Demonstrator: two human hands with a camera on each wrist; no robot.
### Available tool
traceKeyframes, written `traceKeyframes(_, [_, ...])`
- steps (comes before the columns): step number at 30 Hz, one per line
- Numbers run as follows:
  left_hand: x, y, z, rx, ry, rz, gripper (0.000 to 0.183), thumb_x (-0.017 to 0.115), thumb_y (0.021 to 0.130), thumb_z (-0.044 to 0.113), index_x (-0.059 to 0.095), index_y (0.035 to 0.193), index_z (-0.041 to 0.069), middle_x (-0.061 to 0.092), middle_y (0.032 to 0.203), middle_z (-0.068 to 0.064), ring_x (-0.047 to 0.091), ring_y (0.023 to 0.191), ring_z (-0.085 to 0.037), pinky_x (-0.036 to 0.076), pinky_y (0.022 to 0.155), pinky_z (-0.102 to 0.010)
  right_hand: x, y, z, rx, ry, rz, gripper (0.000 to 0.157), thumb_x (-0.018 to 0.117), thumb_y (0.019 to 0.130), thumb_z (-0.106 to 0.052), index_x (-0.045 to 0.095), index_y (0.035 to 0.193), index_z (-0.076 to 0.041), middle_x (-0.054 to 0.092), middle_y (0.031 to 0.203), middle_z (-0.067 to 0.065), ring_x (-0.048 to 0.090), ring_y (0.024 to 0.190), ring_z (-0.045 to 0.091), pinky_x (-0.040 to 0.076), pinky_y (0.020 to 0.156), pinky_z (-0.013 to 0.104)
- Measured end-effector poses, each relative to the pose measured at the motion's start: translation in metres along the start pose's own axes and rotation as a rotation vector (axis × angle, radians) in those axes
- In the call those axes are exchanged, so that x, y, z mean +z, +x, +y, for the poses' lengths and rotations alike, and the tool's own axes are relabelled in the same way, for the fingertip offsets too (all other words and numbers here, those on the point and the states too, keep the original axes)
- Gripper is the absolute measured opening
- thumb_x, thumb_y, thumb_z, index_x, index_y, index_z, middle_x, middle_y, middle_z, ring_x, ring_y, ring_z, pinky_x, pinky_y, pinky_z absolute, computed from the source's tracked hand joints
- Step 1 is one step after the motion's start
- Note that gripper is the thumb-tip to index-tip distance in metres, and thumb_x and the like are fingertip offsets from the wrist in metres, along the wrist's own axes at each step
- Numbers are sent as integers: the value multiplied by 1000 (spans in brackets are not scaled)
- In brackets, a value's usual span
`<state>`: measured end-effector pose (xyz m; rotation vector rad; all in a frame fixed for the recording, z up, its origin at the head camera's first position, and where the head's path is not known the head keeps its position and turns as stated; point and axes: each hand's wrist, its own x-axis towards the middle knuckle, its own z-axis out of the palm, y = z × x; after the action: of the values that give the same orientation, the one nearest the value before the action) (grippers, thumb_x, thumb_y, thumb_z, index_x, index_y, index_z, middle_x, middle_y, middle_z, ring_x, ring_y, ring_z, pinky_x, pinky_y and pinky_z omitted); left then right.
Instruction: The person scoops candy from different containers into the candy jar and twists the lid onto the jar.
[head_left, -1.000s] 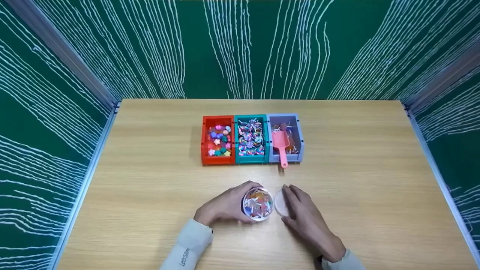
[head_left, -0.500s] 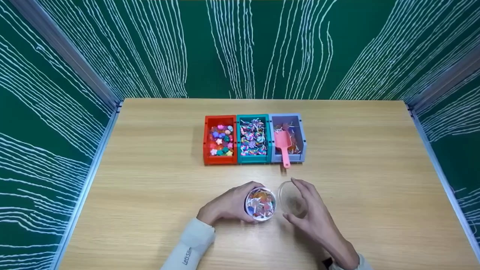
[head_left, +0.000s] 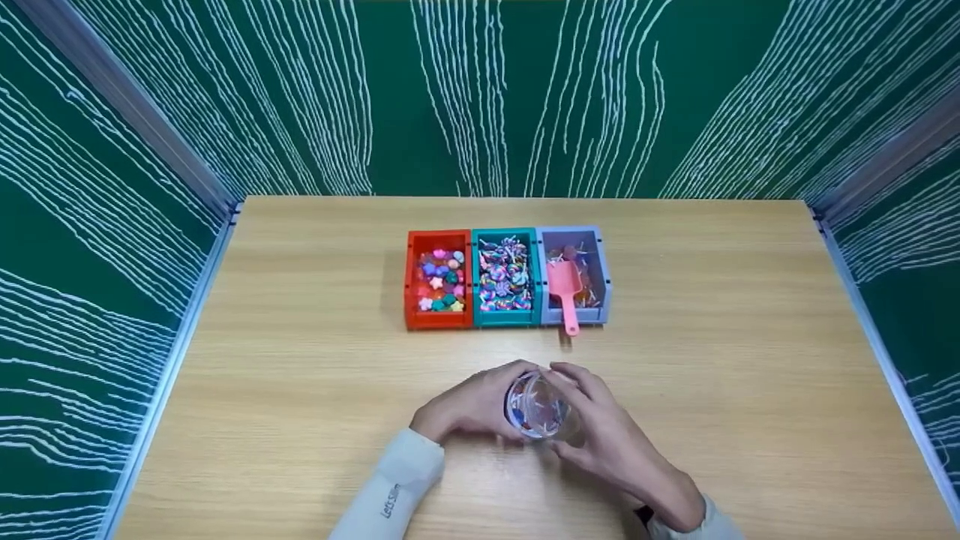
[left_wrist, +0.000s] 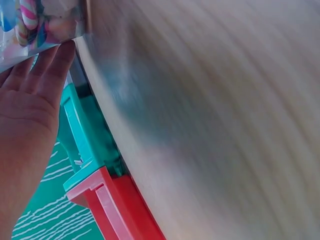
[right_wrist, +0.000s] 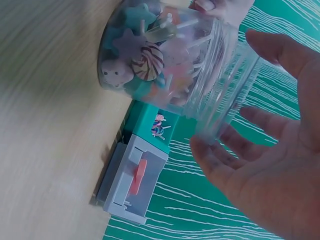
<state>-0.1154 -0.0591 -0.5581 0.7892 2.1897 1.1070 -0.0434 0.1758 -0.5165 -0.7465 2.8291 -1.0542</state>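
A clear round jar (right_wrist: 162, 92) stands on the table, filled with small lollipops and star-shaped and other coloured pieces. My left hand (head_left: 480, 401) grips its left side, fingers along the far side in the head view; in the left wrist view the fingers lie against the jar wall. Between thumb and fingers, my right hand (head_left: 615, 431) holds a clear lid (right_wrist: 227, 95) by its edge. The lid overlaps the jar's threaded mouth, slightly tilted in the right wrist view. From above, the lid covers the right part of the opening.
Behind the hands stand three joined bins: red (head_left: 440, 321) with coloured beads, teal (head_left: 506, 319) with striped lollipop pieces, lavender (head_left: 594, 316) with stick pieces. A pink scoop (head_left: 566, 285) lies in the lavender bin, its handle over the front. Green walls (head_left: 405, 112) surround the table (head_left: 300, 360).
The right hand first lifted the lid off the table beside the jar, then brought it left onto the jar's mouth. The left hand kept its grip on the jar.
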Motion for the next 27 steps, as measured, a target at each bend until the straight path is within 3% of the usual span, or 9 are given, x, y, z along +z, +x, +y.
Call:
traceKeyframes(4, [0,2,1,-11,10,-7,90,96,77,27,45,152,25,58,144,6,55,129,-10,42,118,-34,2,6,2,-67,-43,-44,101,96,68,-2,50,157,-12,48,152,22,52,137,43,51,107,55])
traceKeyframes(10, [0,3,4,-46,10,-15,92,96,77,28,44,153,27,58,146,7,55,129,-10,42,118,-36,0,17,0,-56,-87,-138,95,93,71,-6,53,157,-16,47,154,17,50,138,38,50,110,53])
traceKeyframes(17, [1,4,4,16,80,3,87,96,75,27,47,147,19,62,136,2,59,119,-10,47,110,-28,-4,27,-1,-165,-180,-160,84,94,69,-10,63,148,-10,54,146,17,56,131,37,52,108,51])
traceKeyframes(27, [2,4,0,-19,82,-7,92,94,77,33,44,153,21,60,142,2,57,124,-12,44,115,-33,-10,39,-12,-141,-230,-247,71,95,79,-19,66,144,-11,59,140,14,62,122,36,57,100,51])
